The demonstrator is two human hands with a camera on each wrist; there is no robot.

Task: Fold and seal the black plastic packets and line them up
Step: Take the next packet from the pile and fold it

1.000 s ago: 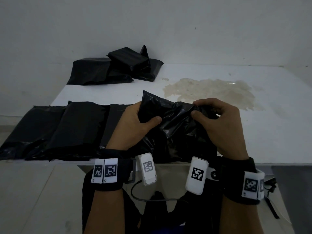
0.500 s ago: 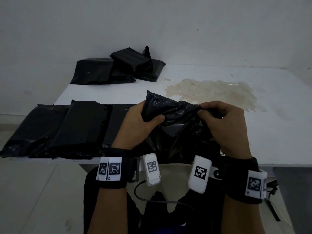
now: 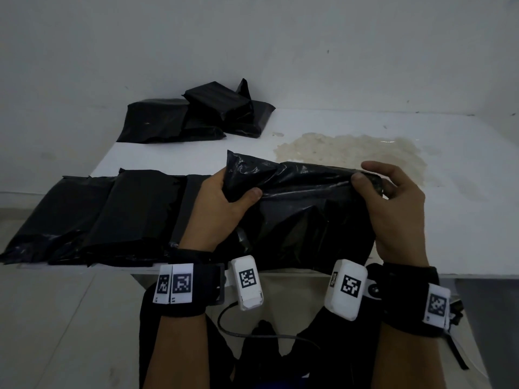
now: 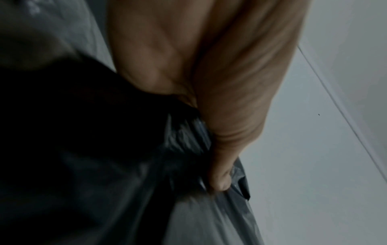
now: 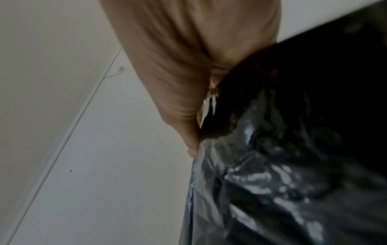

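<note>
Both hands are closed on one black plastic packet [image 3: 303, 209], which sits at the near edge of the white surface [image 3: 449, 220], directly in front of the person. The left hand [image 3: 216, 209] pinches the packet's upper left corner between thumb and fingers; the right hand [image 3: 393, 209] pinches the upper right corner likewise. The packet's top edge is stretched between the two hands and stands raised, while its lower part rests on the surface. To the left, touching it, a row of folded packets [image 3: 112, 214] lies side by side along the near edge. A pile of further packets [image 3: 196, 119] lies at the far left, against the wall. A brownish stain [image 3: 351, 150] marks the surface beyond the right hand.
</note>
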